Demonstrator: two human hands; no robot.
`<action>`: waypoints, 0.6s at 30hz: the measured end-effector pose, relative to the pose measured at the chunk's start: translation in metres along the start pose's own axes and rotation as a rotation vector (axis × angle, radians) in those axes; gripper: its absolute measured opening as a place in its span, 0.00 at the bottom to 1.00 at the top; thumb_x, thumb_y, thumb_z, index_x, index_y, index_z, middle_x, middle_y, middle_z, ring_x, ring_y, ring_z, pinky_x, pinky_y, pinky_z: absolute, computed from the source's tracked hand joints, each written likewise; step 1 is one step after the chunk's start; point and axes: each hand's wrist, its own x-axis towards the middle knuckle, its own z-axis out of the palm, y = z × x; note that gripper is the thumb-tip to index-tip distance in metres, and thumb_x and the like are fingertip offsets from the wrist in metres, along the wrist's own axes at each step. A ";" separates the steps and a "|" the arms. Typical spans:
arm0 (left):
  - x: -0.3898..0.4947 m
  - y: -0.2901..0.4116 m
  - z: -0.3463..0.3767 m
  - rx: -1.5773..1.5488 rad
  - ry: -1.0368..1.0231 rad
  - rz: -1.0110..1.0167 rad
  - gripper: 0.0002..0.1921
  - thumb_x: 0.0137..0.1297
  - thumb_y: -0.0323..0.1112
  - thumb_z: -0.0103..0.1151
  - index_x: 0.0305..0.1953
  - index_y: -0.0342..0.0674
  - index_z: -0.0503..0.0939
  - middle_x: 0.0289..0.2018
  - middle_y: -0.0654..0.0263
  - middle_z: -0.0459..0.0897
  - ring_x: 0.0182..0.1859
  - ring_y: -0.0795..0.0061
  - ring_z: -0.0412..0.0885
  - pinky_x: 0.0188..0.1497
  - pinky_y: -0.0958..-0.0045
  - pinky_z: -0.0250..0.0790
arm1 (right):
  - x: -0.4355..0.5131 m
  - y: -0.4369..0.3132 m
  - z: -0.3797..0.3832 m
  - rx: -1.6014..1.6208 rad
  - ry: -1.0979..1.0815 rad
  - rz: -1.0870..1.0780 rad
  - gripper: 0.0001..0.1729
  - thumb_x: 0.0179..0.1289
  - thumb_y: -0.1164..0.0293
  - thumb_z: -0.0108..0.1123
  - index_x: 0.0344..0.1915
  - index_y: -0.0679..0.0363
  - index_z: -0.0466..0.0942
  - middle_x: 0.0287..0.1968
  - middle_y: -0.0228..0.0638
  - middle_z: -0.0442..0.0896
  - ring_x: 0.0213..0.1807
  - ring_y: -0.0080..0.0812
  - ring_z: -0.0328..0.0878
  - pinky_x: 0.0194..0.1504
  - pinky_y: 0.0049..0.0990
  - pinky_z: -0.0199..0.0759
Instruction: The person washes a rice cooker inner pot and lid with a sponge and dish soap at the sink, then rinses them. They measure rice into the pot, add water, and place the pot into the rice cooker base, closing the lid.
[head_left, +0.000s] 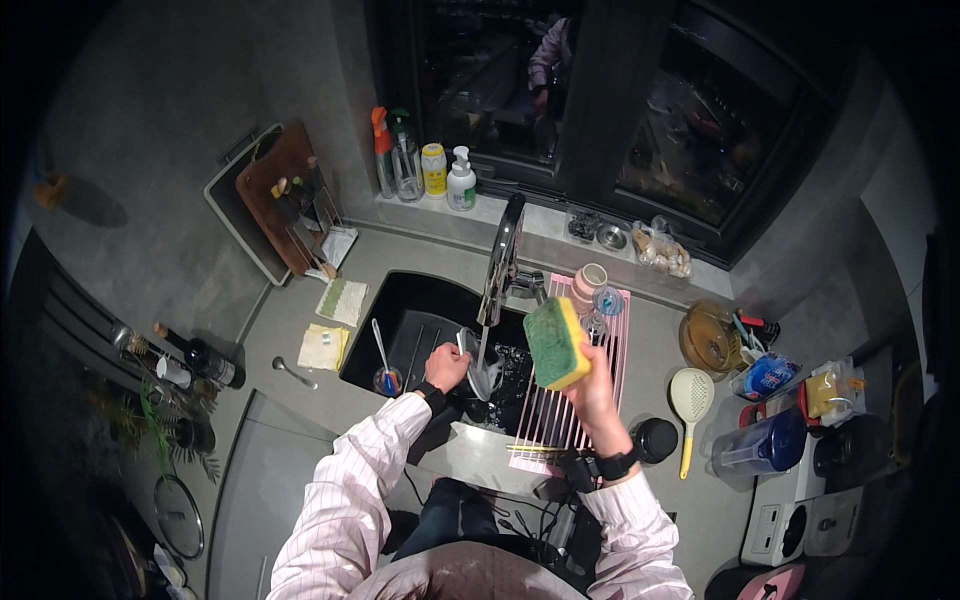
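My right hand (589, 382) grips a green and yellow scrub sponge (555, 345), raised over the pink roll-up drying rack (619, 330). Over the black sink (405, 289), my left hand (448, 367) holds a clear, roundish piece of kitchenware (484, 371), tilted on edge; its exact kind cannot be told. It is under the chrome faucet (502, 247), and water runs down onto it. To the left in the sink, a utensil with a pale handle (379, 341) stands in a small glass (388, 381). A pink cup (590, 279) and clear glassware (607, 301) sit at the rack's far end.
Left of the sink lie folded cloths (322, 347) and a spoon (294, 373). Bottles, among them a white pump bottle (461, 180), line the window ledge. On the right are a slotted spoon (691, 397), a black round container (654, 440), an amber bowl (705, 337) and a blue-lidded pitcher (757, 446).
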 end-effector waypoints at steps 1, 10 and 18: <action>0.000 -0.004 0.001 -0.013 -0.006 0.002 0.17 0.60 0.46 0.64 0.40 0.36 0.83 0.33 0.55 0.88 0.42 0.54 0.87 0.46 0.59 0.77 | 0.008 0.017 0.000 -0.010 0.029 -0.021 0.35 0.74 0.53 0.39 0.75 0.55 0.55 0.67 0.36 0.70 0.64 0.31 0.73 0.61 0.34 0.71; 0.000 -0.014 0.017 -0.015 0.014 0.056 0.15 0.64 0.44 0.62 0.44 0.38 0.81 0.31 0.60 0.89 0.34 0.63 0.88 0.40 0.63 0.76 | 0.079 0.207 -0.016 -0.797 0.149 -0.109 0.35 0.69 0.63 0.56 0.73 0.60 0.61 0.63 0.56 0.75 0.60 0.52 0.76 0.62 0.39 0.69; 0.003 -0.004 0.007 0.038 0.032 0.055 0.14 0.63 0.42 0.63 0.41 0.38 0.84 0.32 0.59 0.89 0.38 0.58 0.87 0.43 0.60 0.76 | 0.126 0.241 -0.039 -0.919 0.235 -0.152 0.27 0.60 0.69 0.65 0.60 0.64 0.77 0.55 0.55 0.79 0.57 0.54 0.78 0.61 0.40 0.71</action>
